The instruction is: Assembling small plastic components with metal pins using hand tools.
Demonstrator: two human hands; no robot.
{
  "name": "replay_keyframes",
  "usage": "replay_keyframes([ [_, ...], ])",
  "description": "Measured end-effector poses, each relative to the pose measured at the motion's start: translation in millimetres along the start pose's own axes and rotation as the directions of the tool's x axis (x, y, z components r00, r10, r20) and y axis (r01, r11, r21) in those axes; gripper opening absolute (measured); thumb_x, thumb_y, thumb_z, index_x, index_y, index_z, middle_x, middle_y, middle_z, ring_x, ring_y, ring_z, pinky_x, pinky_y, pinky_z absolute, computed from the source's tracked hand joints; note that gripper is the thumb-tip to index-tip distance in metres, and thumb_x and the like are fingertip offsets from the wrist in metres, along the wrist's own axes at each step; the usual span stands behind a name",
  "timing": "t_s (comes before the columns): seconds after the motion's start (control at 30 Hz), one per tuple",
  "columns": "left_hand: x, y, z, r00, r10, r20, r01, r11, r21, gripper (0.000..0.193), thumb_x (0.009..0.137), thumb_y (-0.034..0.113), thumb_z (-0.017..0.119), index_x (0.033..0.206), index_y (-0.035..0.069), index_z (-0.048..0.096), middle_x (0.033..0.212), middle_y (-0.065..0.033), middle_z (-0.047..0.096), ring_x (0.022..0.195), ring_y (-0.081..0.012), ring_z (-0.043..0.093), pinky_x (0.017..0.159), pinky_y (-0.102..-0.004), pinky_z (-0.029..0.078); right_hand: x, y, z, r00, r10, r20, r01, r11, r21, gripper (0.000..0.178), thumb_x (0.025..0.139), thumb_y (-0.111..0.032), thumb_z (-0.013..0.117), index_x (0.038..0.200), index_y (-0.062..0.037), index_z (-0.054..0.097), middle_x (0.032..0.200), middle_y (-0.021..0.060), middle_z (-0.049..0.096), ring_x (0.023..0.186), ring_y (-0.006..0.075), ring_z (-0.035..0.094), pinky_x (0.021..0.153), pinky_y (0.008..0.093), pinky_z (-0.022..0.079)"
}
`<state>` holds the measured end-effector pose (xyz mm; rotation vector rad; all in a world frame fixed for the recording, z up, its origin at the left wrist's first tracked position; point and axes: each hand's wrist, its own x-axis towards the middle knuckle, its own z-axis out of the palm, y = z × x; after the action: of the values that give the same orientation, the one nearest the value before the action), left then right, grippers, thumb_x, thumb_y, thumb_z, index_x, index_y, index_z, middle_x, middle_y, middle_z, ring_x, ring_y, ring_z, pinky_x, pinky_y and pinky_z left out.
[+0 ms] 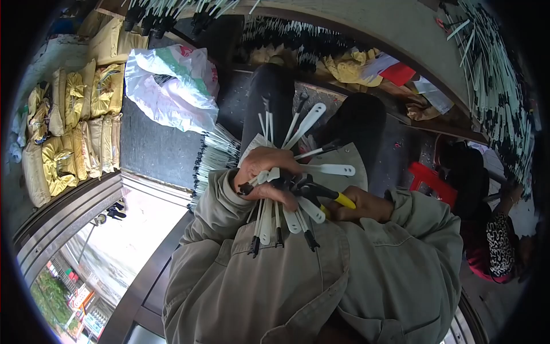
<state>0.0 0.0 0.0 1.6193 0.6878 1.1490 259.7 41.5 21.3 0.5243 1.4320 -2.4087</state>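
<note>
My left hand (264, 169) is closed around a bundle of white plastic strips (312, 123) and thin pale rods with black ends. The strips and rods fan out on both sides of the fist, over my lap. From the right, my right hand (360, 204) grips a pair of pliers with black and yellow handles (345, 200). The black head of the pliers (303, 184) lies against the middle of the bundle, beside my left thumb. Exactly what the jaws touch is hidden among the dark parts there.
A white plastic bag (172, 86) and stacked pale rods (220, 149) lie left of my knees. Yellow-brown sacks (74, 143) are piled at far left. More black-ended rods (498, 103) cover the bench at right. Near a red stool (432, 183) sits another person (498, 246).
</note>
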Motion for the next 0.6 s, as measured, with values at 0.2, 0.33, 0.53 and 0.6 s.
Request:
replay_keyframes([
  [0.2, -6, 10, 5, 0.995, -0.029, -0.1, 0.025, 0.999, -0.038, 0.052, 0.058, 0.03, 0.081, 0.096, 0.001, 0.06, 0.079, -0.0099, 0.061, 0.065, -0.0219, 0.06, 0.057, -0.0298, 0.045, -9, -30, -5, 0.893, -0.427, -0.142, 0.311, 0.814, -0.492, 0.023, 0.086, -0.025, 0.057, 0.084, -0.0035, 0.05, 0.081, 0.0096, 0.052, 0.062, 0.0238, 0.051, 0.057, 0.0328, 0.041],
  [0.33, -8, 18, 9, 0.99, -0.071, -0.12, 0.075, 0.997, 0.028, 0.05, 0.059, 0.027, 0.081, 0.097, 0.002, 0.06, 0.082, -0.0106, 0.062, 0.068, -0.0211, 0.061, 0.06, -0.0302, 0.046, -23, -64, -8, 0.901, -0.421, -0.108, 0.133, 0.505, -0.853, 0.019, 0.081, -0.012, 0.056, 0.095, -0.0046, 0.046, 0.091, 0.0116, 0.051, 0.071, 0.0297, 0.056, 0.057, 0.0372, 0.045],
  [0.53, -10, 20, 16, 0.984, -0.075, -0.16, 0.076, 0.997, 0.0, 0.05, 0.058, 0.022, 0.082, 0.099, 0.003, 0.06, 0.084, -0.0099, 0.062, 0.071, -0.0199, 0.061, 0.062, -0.0287, 0.046, -34, -92, -10, 0.987, -0.147, -0.07, 0.011, 0.488, -0.873, 0.025, 0.075, -0.008, 0.057, 0.098, -0.0062, 0.046, 0.101, 0.0105, 0.049, 0.079, 0.0294, 0.057, 0.059, 0.0355, 0.047],
  [0.6, -12, 21, 16, 0.975, -0.114, -0.192, 0.119, 0.993, 0.017, 0.052, 0.058, 0.022, 0.082, 0.101, 0.003, 0.06, 0.085, -0.0098, 0.062, 0.072, -0.0195, 0.061, 0.062, -0.0283, 0.046, -34, -93, -7, 0.984, -0.161, -0.069, -0.002, 0.382, -0.924, 0.025, 0.075, -0.009, 0.058, 0.098, -0.0072, 0.048, 0.101, 0.0094, 0.05, 0.08, 0.0272, 0.057, 0.06, 0.0345, 0.047],
])
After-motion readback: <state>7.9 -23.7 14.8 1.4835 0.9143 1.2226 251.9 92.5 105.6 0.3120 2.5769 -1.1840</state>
